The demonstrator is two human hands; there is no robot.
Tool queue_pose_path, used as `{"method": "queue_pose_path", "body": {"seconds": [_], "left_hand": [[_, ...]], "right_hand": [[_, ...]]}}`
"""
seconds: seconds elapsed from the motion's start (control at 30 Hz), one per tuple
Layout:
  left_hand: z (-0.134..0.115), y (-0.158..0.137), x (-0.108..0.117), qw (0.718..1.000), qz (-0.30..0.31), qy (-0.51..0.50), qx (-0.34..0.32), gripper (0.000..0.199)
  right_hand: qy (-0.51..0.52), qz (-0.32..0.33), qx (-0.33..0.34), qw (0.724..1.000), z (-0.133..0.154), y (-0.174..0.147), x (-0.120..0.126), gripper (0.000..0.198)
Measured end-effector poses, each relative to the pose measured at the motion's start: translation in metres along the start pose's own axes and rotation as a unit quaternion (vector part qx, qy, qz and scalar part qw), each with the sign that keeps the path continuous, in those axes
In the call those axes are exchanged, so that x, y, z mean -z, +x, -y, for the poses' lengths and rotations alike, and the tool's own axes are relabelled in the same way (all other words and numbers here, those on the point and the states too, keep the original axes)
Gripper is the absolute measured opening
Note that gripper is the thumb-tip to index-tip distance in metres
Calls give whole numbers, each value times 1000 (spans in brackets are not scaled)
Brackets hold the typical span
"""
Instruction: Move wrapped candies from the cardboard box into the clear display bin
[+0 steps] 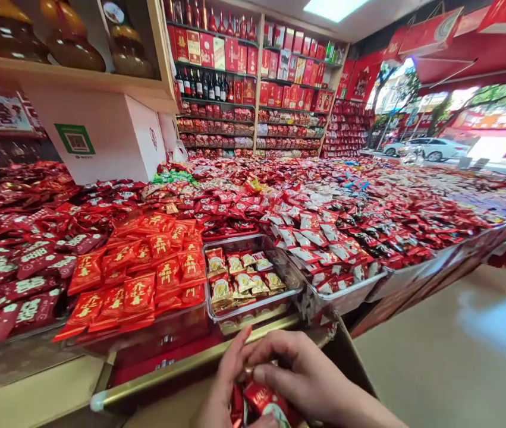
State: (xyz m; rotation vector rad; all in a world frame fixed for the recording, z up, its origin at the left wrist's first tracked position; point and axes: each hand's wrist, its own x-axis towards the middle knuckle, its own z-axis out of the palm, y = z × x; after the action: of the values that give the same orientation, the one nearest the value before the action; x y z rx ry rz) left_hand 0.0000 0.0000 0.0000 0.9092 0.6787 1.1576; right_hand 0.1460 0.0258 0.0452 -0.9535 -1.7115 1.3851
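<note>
Both of my hands are low in the frame, over a cardboard box (351,356) at the counter's front. My left hand (226,380) and my right hand (301,374) are closed together on a bunch of red wrapped candies (266,404). Just beyond my hands stands a clear plastic bin (279,261) partly filled with gold-and-red wrapped candies (239,276). To its left lies a pile of bright red packets (145,273) with gold characters.
The counter is covered with bins of red wrapped sweets (368,226). A brass rail (181,368) edges its front. A white box (101,137) sits at back left. Shelves of red boxes and bottles (253,77) line the rear wall. The floor (458,356) lies to the right.
</note>
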Motion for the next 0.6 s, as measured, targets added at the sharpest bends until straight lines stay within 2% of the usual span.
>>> {"method": "queue_pose_path", "body": {"seconds": [0.07,0.13,0.23,0.33,0.43,0.6], "left_hand": [[-7,-4,0,999,-1,1,42,79],[-9,-7,0,998,-7,-1,67,81],[-6,-7,0,997,-11,6,73,82],[-2,-6,2,996,-15,8,86,80],[-1,-7,3,995,-9,-19,96,72],[-9,-7,-2,994,-20,-24,105,57]], "right_hand": [[109,-46,-35,992,-4,2,-7,12],[218,-75,-73,970,-9,2,-12,16],[302,-113,-116,939,-17,2,-14,22],[337,-138,-139,921,-22,3,-10,26],[361,-167,-133,908,-24,6,-4,27],[313,-197,-114,922,-22,3,0,25]]}}
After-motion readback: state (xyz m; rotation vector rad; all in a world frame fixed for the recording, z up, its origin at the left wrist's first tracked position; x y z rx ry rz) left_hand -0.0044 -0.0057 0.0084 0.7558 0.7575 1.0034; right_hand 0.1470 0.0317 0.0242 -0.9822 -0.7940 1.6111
